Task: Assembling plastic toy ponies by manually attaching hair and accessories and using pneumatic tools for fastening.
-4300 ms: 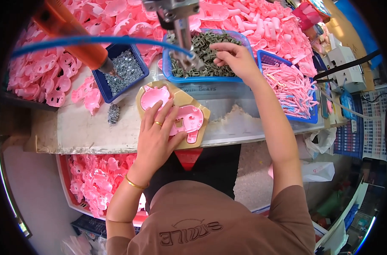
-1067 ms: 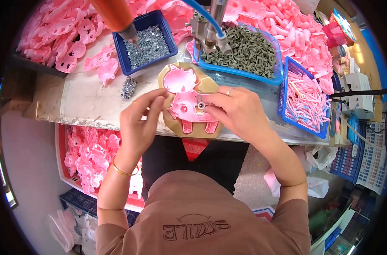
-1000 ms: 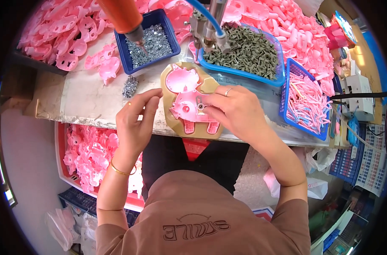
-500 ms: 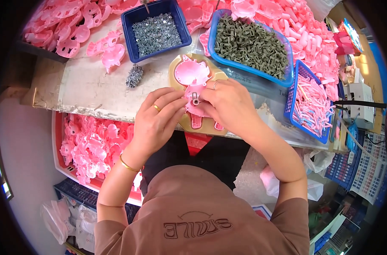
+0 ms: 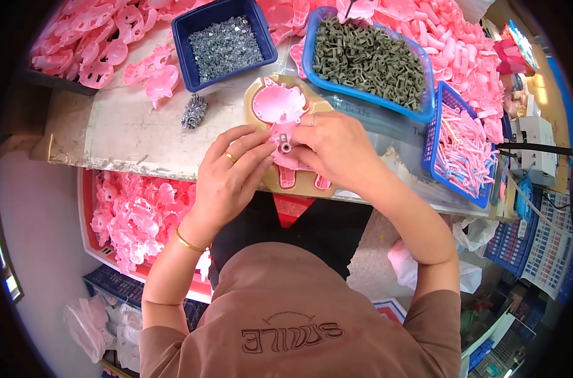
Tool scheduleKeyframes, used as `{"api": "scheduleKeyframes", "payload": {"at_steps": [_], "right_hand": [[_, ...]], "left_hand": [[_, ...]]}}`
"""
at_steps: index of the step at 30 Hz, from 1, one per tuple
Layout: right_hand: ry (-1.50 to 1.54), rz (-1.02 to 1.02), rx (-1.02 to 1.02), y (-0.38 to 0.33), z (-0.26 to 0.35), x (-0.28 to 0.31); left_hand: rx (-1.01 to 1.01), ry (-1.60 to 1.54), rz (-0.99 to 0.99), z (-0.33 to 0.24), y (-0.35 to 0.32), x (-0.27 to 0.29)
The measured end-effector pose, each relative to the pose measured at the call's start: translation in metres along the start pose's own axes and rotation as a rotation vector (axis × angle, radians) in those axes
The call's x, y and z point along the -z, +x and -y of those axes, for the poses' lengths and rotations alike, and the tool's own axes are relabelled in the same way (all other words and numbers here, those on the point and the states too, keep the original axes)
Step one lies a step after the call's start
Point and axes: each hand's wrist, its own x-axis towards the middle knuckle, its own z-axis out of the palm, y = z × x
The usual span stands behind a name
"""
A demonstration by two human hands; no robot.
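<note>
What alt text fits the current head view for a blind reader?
A person's left hand and right hand flank and partly cover a pink shell in a tan fixture on a worktable. Beyond are a dark blue tray of small grey parts and a blue tub of grey-green pieces, with heaped pink parts behind.

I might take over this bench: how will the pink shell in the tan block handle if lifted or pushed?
The pink shell looks thin-walled and hollow, so probably light and fairly stiff. Seated in the tan block, it would likely resist sideways pushes.
</note>
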Motion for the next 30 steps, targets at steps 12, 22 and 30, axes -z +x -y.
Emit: {"api": "scheduleKeyframes", "payload": {"at_steps": [12,22,30], "right_hand": [[-0.148,0.22,-0.064,0.016,0.015,0.007],[-0.178,-0.039,-0.151,-0.028,0.005,0.018],[-0.121,-0.222,-0.131,-0.038,-0.002,0.01]], "left_hand": [[-0.086,0.062,0.091,-0.003,0.004,0.003],[-0.11,0.089,0.231,-0.004,0.005,-0.001],[-0.097,0.078,0.221,-0.004,0.005,-0.005]]}}
